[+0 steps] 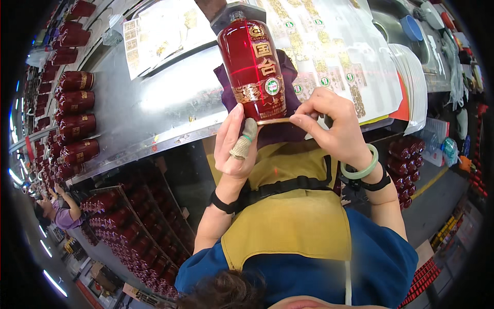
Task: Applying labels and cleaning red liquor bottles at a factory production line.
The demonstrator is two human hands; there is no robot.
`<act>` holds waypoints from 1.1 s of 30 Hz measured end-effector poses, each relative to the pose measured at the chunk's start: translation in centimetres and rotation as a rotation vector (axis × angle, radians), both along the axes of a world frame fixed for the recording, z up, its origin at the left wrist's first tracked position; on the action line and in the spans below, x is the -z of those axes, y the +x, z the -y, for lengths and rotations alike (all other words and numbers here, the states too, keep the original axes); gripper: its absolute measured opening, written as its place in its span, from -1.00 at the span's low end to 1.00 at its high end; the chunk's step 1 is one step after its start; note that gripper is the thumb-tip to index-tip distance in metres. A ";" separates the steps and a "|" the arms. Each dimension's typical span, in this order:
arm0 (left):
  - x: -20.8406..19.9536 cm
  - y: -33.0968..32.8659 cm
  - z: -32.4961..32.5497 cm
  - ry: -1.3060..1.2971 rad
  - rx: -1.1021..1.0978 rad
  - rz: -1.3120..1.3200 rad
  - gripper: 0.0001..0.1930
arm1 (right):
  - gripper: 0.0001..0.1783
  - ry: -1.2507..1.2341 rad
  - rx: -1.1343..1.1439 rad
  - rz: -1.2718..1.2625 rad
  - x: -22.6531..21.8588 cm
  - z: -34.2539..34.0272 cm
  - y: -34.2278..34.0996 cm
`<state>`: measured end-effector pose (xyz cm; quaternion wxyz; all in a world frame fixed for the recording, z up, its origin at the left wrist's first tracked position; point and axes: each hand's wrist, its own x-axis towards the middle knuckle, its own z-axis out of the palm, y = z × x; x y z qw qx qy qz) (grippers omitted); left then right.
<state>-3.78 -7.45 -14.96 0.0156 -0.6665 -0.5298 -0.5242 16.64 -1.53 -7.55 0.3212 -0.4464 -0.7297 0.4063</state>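
**2 hands at the base of a glossy red bottle**

The left hand [234, 141] cups the bottle's lower left side, thumb wrapped in a coarse beige fabric cot and pressed against the base. The right hand [329, 123] pinches at the lower right edge, fingers bent tight on the thin gold strip running along the bottom; a smooth pale green bangle [360, 166] rings that wrist. Between them stands the red bottle [252, 67], cylindrical, shiny glass, gold lettering and a round green seal, resting on a dark purple cloth [278, 131] at the edge of the brushed metal table [170, 98]. The cap end is cut off by a dark clamp-like shape above; what it is, hard to tell. Behind lie glossy sheets of gold labels [329, 46]. To the left, a row of matching red bottles [74, 110] lies on its side, blurred toward the rim. Below the table, crates of bottles [134, 237] sit in shadow.
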 end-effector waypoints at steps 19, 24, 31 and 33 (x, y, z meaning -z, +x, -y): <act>-1.6 0.4 -0.3 0.040 0.037 -0.304 -0.72 | -0.83 -0.005 0.016 -0.004 1.3 -0.3 -0.4; -1.8 -0.3 -1.4 0.117 0.107 -0.228 -0.71 | -0.82 0.006 0.017 0.002 0.9 -0.2 -0.6; -0.4 0.0 -0.4 0.045 0.002 -0.078 -0.62 | -0.76 -0.033 -0.012 -0.008 1.0 -0.3 -0.5; -0.2 -0.3 -0.4 0.091 0.026 -0.166 -0.63 | -0.76 -0.020 -0.012 -0.016 1.0 -0.5 -0.3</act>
